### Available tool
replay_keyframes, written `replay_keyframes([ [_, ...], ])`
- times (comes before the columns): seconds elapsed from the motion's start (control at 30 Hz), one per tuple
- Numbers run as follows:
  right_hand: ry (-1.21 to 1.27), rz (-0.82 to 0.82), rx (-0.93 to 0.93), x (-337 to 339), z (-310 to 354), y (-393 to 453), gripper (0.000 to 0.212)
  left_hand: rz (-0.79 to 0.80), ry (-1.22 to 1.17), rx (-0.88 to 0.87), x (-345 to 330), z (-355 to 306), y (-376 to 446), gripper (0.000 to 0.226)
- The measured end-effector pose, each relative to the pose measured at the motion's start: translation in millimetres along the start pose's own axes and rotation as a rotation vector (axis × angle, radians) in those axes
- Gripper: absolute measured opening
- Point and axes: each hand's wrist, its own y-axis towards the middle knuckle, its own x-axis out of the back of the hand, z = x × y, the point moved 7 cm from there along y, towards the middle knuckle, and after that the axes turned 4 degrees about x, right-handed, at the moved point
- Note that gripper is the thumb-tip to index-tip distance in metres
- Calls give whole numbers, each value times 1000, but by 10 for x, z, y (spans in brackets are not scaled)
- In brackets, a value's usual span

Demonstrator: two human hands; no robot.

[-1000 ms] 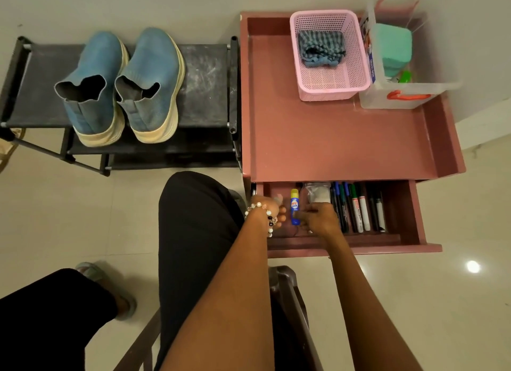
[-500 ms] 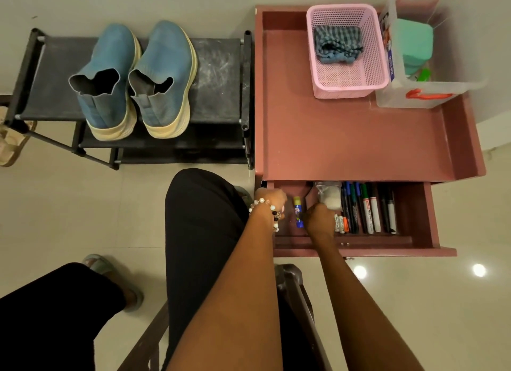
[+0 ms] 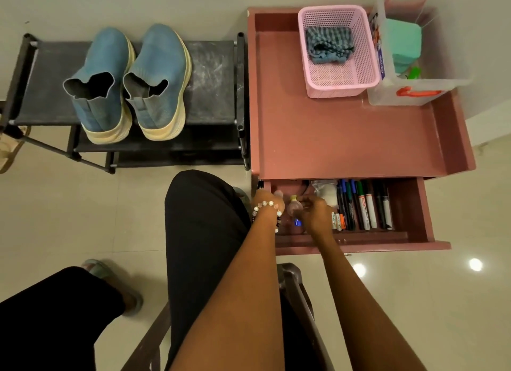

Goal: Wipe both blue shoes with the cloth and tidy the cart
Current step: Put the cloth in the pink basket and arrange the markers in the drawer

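Note:
Two blue shoes with cream soles, one (image 3: pixel 102 85) left of the other (image 3: pixel 159 80), stand side by side on a black shoe rack (image 3: pixel 215 94). The striped blue cloth (image 3: pixel 329 45) lies in a pink basket (image 3: pixel 341 89) on the rose cart (image 3: pixel 345 138). The cart's drawer (image 3: pixel 409 204) is pulled out. Both hands are inside its left end. My right hand (image 3: pixel 315 213) pinches a blurred glue stick (image 3: pixel 295 208) with a yellow cap. My left hand (image 3: pixel 266 204), which wears a bead bracelet, sits just left of the stick with its fingers curled and hidden.
Several markers (image 3: pixel 365 204) lie in a row in the drawer beside a small clear bag (image 3: pixel 325 189). A clear box (image 3: pixel 414 96) holding green items stands at the cart's back right. My legs in black and a chair frame (image 3: pixel 293 287) are below.
The glue stick lay flat in the drawer between my hands; now my right hand pinches it and it is blurred. The view has shifted slightly.

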Motion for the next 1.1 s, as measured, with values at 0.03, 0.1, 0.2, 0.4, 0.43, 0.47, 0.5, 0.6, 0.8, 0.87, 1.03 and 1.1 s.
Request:
replay_keyframes([
  [0.03,-151,3,70,-85,26,55,19,14,-39,30,13,45,8,31],
  [0.1,-418,64,206,-316,107,137,23,80,-138,94,25,131,30,36],
  [0.2,-730,116,356,-540,260,168,48,-24,-107,118,174,133,103,30],
  [0.4,-846,345,412,-739,300,107,52,-40,-65,116,302,132,164,26],
  [0.43,-803,363,410,-724,269,104,49,-71,-34,111,328,127,139,24],
  [0.47,-739,333,408,-663,265,104,42,-101,-5,89,353,97,108,21],
  [0.5,-646,256,389,-548,269,99,34,-145,48,49,390,46,63,21],
  [0.6,-331,-89,205,36,188,-30,18,-320,542,-196,413,-231,-241,26],
  [0.8,-63,-733,-321,990,-343,-921,36,-89,1423,-925,-515,-268,-759,87],
  [0.87,73,-730,-523,1039,-511,-1109,50,-81,1643,-1041,-795,-83,-776,112],
  [1.03,440,-715,-616,1067,-665,-1138,52,-369,1664,-1149,-992,-32,-755,93],
  [1.1,497,-732,-627,1098,-693,-1098,43,-430,1585,-997,-875,-79,-599,113],
])
